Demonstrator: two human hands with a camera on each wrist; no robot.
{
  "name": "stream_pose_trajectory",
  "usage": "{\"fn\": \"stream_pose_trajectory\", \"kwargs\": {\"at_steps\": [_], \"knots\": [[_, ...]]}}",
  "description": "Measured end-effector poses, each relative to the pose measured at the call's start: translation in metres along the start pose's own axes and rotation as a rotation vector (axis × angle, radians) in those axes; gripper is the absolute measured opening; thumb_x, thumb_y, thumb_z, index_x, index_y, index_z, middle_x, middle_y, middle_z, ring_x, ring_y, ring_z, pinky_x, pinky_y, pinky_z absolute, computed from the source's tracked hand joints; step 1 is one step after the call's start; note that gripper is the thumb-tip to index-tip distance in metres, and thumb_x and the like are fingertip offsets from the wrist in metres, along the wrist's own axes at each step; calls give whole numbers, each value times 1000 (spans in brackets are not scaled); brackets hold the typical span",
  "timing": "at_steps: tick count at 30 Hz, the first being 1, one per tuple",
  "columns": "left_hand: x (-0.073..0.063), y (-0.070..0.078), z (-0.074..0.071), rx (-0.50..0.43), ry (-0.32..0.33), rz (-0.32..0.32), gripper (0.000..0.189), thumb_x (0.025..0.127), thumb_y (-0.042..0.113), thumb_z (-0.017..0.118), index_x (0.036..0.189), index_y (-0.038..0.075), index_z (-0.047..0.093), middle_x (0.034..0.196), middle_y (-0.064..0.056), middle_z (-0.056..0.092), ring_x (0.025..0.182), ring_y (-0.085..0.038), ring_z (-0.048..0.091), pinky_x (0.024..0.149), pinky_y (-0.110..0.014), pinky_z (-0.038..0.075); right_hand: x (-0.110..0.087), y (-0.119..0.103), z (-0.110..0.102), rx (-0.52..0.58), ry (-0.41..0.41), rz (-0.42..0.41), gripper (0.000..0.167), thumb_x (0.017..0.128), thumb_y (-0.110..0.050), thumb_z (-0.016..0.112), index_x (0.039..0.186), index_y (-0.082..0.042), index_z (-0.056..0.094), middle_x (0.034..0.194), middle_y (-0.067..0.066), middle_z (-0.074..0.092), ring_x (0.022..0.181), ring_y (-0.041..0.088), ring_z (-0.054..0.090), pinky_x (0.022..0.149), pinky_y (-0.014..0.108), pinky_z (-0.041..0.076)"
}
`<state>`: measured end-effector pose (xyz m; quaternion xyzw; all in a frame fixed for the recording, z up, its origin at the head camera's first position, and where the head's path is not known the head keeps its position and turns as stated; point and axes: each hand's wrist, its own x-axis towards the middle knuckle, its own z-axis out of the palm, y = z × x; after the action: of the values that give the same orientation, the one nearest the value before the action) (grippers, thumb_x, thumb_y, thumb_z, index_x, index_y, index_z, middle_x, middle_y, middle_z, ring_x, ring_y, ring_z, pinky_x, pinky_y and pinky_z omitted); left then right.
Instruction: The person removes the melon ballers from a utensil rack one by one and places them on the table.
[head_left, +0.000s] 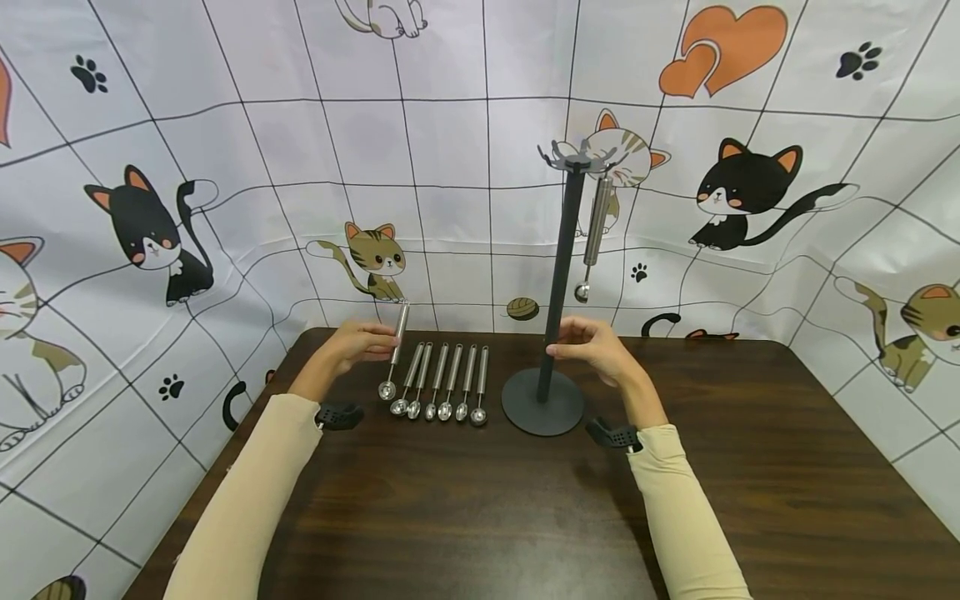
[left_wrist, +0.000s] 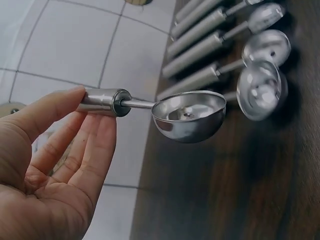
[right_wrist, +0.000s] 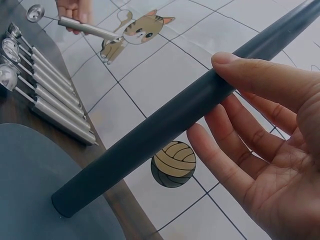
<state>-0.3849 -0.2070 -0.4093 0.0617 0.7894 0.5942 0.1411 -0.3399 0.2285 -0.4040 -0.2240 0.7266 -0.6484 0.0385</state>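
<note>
My left hand [head_left: 351,345] pinches the handle of a steel melon baller [left_wrist: 190,120] between thumb and fingers. Its hollow bowl hangs down, raised beside a row of similar melon ballers [head_left: 453,372] on the table. In the left wrist view, a small hole shows in the held bowl. Thumb and fingertips of my right hand [head_left: 596,343] grip the post of a dark grey stand [head_left: 564,267] low down, above its round base [head_left: 543,417]. From one of the hooks at the top [head_left: 576,162] hangs another melon baller [head_left: 597,225], bowl downward.
The row lies left of the stand's base on a dark brown table [head_left: 465,508], handles toward the back. Behind the table's far edge rises a white wall covering [head_left: 442,150] with a grid and cartoon cats.
</note>
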Motion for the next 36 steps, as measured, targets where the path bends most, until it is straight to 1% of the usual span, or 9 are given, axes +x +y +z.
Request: {"fn": "stream_pose_trajectory", "kwargs": {"at_steps": [5,11,14,18,23,27,29,33,36], "knots": [[1,-13,-6,-7,31,-41,54,99,8,66,143,-15,47,100,2,72,88,-7,71,103,-38,59,0,-1,0,1,-1,5,24,86,6,75,107,2,65,88,-1,71,81,12,69,79,27,65],[1,-24,-9,-23,56,-79,54,97,9,70,140,-16,49,89,6,73,82,-6,71,99,-37,61,0,1,0,5,9,17,24,86,6,76,107,0,65,88,-1,70,81,12,69,79,28,65],[0,-27,-10,-26,54,-93,53,97,8,70,140,-16,49,88,7,73,80,-6,71,100,-37,61,0,1,0,-1,9,13,25,86,5,76,107,1,65,88,-1,70,81,12,69,78,29,65],[0,-30,-10,-21,56,-102,53,97,7,69,140,-16,49,93,3,75,81,-6,71,100,-37,61,0,2,0,-1,10,9,24,86,5,77,106,1,65,87,-1,71,81,12,69,77,29,65],[-2,-34,-9,-25,47,-96,49,94,9,74,133,-15,57,93,2,75,81,-7,71,88,-27,65,0,2,0,2,6,9,24,86,5,77,106,-1,66,87,-2,71,81,11,69,77,28,65],[-3,-36,-9,-46,15,-84,43,91,9,77,124,-14,63,90,2,74,81,-9,72,80,-23,65,0,2,0,-3,4,8,24,86,5,77,106,-1,66,87,-2,70,81,11,69,77,27,65],[-3,-37,-8,-44,18,-89,42,92,9,75,126,-15,63,93,0,75,82,-9,72,81,-24,65,0,2,0,-4,3,8,24,86,5,77,107,-1,66,87,-2,71,81,11,69,77,28,65],[1,-39,-6,-24,53,-120,46,96,5,70,134,-16,55,96,0,75,83,-8,71,85,-26,65,0,2,0,2,2,13,24,86,5,77,106,-2,66,87,-2,71,81,11,69,78,28,65],[4,-41,-5,-18,64,-140,48,97,5,69,137,-16,53,93,3,73,82,-7,70,85,-25,65,0,1,0,6,5,17,24,86,5,77,106,-3,66,87,-1,71,81,12,69,78,28,65]]}}
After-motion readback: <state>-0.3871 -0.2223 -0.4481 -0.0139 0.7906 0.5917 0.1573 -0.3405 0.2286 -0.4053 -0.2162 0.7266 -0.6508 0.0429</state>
